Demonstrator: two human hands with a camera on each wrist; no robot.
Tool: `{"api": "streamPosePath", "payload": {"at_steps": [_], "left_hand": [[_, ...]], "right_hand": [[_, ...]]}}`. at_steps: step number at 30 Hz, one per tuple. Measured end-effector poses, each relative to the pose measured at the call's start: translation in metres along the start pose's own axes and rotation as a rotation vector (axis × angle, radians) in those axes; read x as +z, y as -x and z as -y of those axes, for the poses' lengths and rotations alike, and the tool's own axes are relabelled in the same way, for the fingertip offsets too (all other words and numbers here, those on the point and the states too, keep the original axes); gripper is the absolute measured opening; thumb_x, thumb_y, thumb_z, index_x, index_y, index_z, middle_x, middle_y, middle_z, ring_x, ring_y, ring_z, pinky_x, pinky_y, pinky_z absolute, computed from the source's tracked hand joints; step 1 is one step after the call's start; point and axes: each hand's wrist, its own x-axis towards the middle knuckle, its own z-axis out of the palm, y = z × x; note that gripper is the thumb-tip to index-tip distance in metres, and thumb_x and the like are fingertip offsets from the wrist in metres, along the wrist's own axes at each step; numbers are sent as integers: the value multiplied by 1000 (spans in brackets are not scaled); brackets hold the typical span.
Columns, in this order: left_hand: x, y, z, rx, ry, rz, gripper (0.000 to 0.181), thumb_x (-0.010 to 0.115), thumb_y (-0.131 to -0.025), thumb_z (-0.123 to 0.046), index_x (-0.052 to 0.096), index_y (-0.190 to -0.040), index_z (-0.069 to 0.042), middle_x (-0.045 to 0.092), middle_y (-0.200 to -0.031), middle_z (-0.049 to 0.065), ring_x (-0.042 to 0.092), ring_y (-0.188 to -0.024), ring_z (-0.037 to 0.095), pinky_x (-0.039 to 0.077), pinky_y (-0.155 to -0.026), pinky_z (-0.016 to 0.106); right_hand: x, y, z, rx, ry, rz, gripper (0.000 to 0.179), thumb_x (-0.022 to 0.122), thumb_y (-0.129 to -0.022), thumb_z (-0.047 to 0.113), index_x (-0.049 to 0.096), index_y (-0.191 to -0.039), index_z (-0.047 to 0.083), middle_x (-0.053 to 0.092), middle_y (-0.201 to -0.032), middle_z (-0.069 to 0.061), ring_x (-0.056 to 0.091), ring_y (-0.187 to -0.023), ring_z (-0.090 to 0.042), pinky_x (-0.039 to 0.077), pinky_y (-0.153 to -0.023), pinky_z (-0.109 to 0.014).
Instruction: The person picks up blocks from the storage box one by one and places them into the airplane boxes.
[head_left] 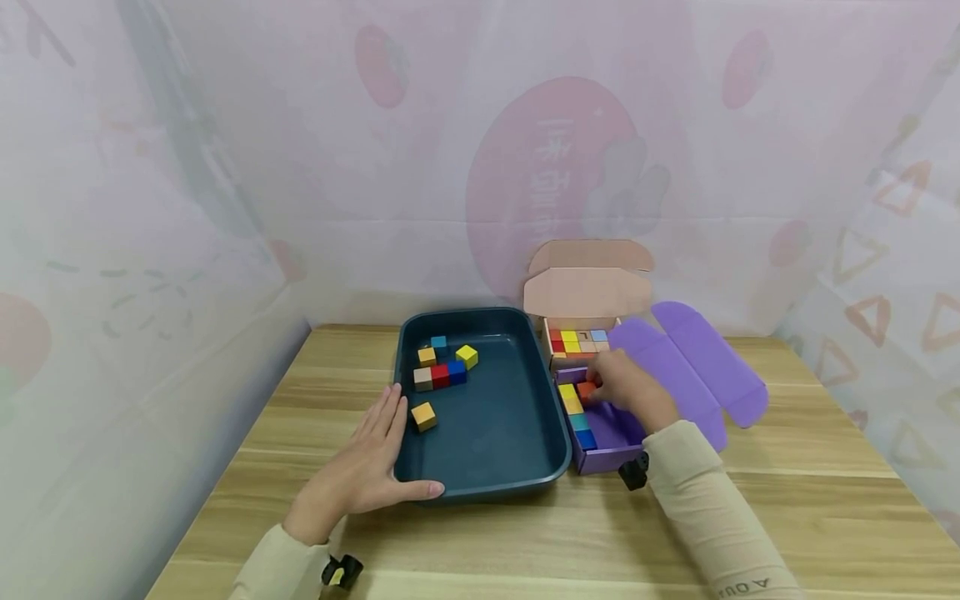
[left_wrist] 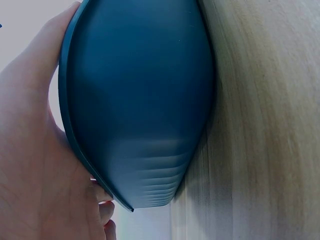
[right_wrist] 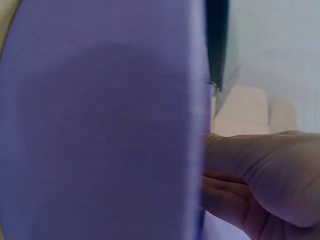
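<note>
My left hand (head_left: pixel 363 467) rests along the near left corner of the dark blue-green tray (head_left: pixel 517 450), its fingers straight and thumb spread over the rim. The left wrist view shows that hand beside the tray's outer wall (left_wrist: pixel 140 100). In the purple box (head_left: pixel 611 460), my right hand (head_left: pixel 626 385) pinches an orange-red block (head_left: pixel 587 392) beside a row of yellow, orange, teal and blue blocks (head_left: pixel 580 421). The box's wall (right_wrist: pixel 100 125) hides the right fingertips in the right wrist view.
Several loose coloured blocks (head_left: pixel 439 377) lie in the tray's left half. Behind the purple box stands a pink box (head_left: pixel 588 293) with its lid raised, holding coloured blocks. The purple lid (head_left: pixel 693 375) spreads right over the wooden table (head_left: pixel 825 500). A printed cloth (head_left: pixel 420 208) hangs behind.
</note>
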Motion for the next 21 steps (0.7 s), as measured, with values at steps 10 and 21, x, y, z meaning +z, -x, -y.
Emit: {"api": "streamPosePath", "payload": {"at_steps": [10,21], "left_hand": [[1,1,-1,0,2,1,139,64,-78,-89,7,-169,-1,-1,-179,19,1,-166,41,14,-132,64],[-2,1,-1,1,3,5,139,65,-78,-88,6,-169,-1,-2,-179,19,0,-166,41,13,-132,64]], "right_hand": [[14,-4,-4,8,31,-12,6,81,-91,5,78,-95,2,65,-79,-4,57,-75,-21,48,-68,-29],[16,1,-2,65,-4,-110,6,78,-90,0,80,-95,-2,75,-88,-12,63,-76,-24,57,-69,-32]]}}
